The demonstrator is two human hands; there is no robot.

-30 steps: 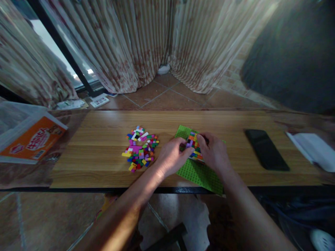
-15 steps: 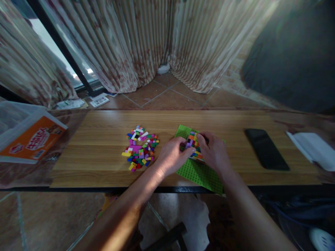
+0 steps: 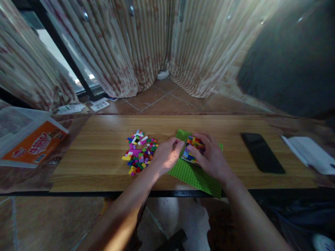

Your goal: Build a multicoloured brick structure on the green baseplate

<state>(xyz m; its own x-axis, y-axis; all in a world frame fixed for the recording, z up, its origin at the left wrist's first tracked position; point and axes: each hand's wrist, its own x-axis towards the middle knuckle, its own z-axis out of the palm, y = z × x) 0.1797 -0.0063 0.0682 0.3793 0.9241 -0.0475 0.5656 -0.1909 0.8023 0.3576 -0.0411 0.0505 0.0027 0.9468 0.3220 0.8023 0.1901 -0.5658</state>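
A multicoloured block of toy bricks (image 3: 192, 146) is on the green studded baseplate (image 3: 193, 173). My right hand (image 3: 210, 155) grips it from the right, its thumb across the near side and its fingers round the far side, which hides part of the block. My left hand (image 3: 167, 155) is closed just left of the block, thumb and fingertips pinched together and apart from it. Whatever may be in that pinch is too small to make out. Beside my left hand lies a loose pile of small coloured bricks (image 3: 136, 152).
A black phone (image 3: 262, 152) lies on the right of the wooden table (image 3: 96, 153), with white paper (image 3: 310, 153) beyond it. A clear plastic tub with an orange label (image 3: 39, 143) stands at the left. Curtains (image 3: 146, 52) hang behind the table.
My left hand has drawn away leftward from the brick block, its thumb now off it. The block appears turned in my right hand, showing more blue bricks. The view has shifted slightly.
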